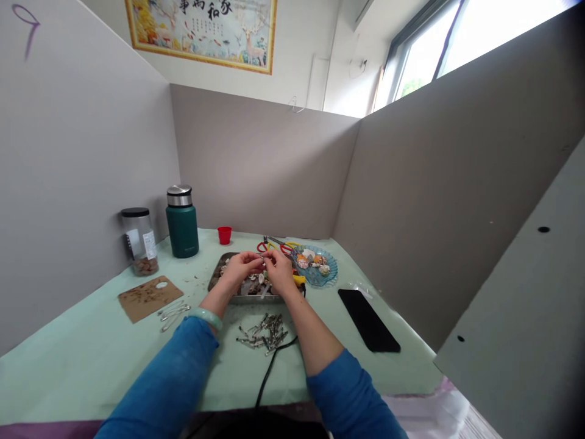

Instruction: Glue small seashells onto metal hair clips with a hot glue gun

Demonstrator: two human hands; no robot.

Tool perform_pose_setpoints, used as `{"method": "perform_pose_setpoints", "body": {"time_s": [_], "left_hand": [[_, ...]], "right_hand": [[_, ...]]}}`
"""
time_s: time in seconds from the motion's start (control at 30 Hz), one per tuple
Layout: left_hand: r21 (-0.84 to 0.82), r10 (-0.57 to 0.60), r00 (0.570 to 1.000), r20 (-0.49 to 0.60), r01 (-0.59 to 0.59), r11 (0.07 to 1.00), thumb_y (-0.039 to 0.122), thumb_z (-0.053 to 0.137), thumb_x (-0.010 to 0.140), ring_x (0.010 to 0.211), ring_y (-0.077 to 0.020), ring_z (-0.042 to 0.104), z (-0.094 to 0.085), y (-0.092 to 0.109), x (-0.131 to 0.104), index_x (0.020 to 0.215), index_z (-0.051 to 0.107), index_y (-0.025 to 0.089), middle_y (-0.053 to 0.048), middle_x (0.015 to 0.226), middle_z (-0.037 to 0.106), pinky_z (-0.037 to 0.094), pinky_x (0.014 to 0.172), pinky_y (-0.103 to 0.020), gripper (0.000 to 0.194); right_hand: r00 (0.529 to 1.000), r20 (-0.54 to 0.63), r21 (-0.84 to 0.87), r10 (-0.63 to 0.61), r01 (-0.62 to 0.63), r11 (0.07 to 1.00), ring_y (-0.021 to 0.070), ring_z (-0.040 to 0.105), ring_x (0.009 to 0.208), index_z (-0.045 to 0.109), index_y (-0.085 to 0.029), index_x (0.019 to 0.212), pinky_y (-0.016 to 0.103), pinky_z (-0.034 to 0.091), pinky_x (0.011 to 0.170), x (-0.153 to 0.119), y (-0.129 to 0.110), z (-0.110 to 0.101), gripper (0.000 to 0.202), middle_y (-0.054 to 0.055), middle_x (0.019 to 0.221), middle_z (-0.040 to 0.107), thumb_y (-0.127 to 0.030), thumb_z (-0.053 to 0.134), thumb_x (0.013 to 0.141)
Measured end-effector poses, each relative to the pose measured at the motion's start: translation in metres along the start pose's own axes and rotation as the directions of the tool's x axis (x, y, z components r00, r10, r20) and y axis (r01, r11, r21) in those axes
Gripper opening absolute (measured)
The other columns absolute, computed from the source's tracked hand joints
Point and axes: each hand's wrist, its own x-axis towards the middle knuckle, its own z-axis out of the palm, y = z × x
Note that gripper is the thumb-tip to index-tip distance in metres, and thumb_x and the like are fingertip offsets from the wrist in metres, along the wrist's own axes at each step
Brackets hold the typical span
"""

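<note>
Pinching a small piece (pixel 262 259) between the fingertips of both hands calls for a light, even grip — firm enough to stop it turning, loose enough that the fingers do not cover it. The piece is too small to identify; it sits just above the tray (pixel 256 299), where the two hands meet. Working low there seems sound, since anything dropped would probably land among the shells (pixel 260 278). Care is due around the yellow tool (pixel 299 280), close by the right wrist, and the black cord (pixel 270 366) that runs to the table's near edge.

Both arms reach forward and converge, the forearms forming a narrow V with the pile of clips (pixel 267 332) between them. The left hand (pixel 244 265) comes in back upward, thumb and forefinger closed on the piece, a bracelet (pixel 210 315) around its wrist. The right hand (pixel 280 268) nearly mirrors it — its fingers bent in to grasp the other side. What the remaining fingers do is too small to tell.
</note>
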Motion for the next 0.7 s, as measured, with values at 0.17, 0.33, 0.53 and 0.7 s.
{"method": "perform_pose_setpoints", "body": {"time_s": [0.17,0.33,0.53,0.7], "left_hand": [[-0.002,0.003,1.0,-0.004,-0.003,1.0,0.035,0.082,0.051,0.061,-0.0155,0.063,0.001,0.0,0.001,0.073,0.059,0.012,-0.002,0.064,0.065,0.052,0.069,-0.031,0.039],[-0.027,-0.004,1.0,0.029,0.005,1.0,0.035,0.08,0.055,0.059,-0.0139,0.062,0.0,-0.001,0.002,0.075,0.061,0.012,-0.002,0.065,0.064,0.053,0.068,-0.031,0.037],[-0.182,-0.099,0.989,0.11,0.118,0.976,0.023,0.078,0.062,0.062,-0.0142,0.064,-0.006,0.002,0.0,0.079,0.063,0.011,-0.004,0.068,0.065,0.054,0.069,-0.03,0.026],[-0.286,-0.163,0.973,0.165,0.205,0.936,0.011,0.072,0.069,0.068,-0.0156,0.067,-0.009,0.004,0.0,0.08,0.065,0.008,-0.007,0.071,0.067,0.055,0.077,-0.031,0.013]], "right_hand": [[1.0,0.024,-0.018,0.008,-0.007,1.0,0.0164,0.057,0.08,0.064,-0.021,0.086,0.028,0.045,0.074,0.0,-0.003,-0.002,0.016,0.003,0.087,0.064,-0.022,0.049,0.082],[1.0,0.02,-0.016,-0.023,0.024,1.0,0.0169,0.056,0.082,0.063,-0.021,0.086,0.029,0.044,0.075,-0.001,-0.008,-0.005,0.016,0.003,0.088,0.063,-0.022,0.048,0.082],[0.999,0.023,0.117,0.037,-0.04,0.992,0.0162,0.057,0.077,0.062,-0.02,0.084,0.027,0.045,0.071,0.001,-0.002,-0.001,0.015,0.002,0.083,0.064,-0.025,0.049,0.08],[0.99,0.11,0.312,0.093,-0.124,0.942,0.0149,0.057,0.069,0.061,-0.019,0.082,0.026,0.046,0.067,0.004,0.007,0.001,0.014,-0.001,0.075,0.063,-0.028,0.053,0.076]]}}
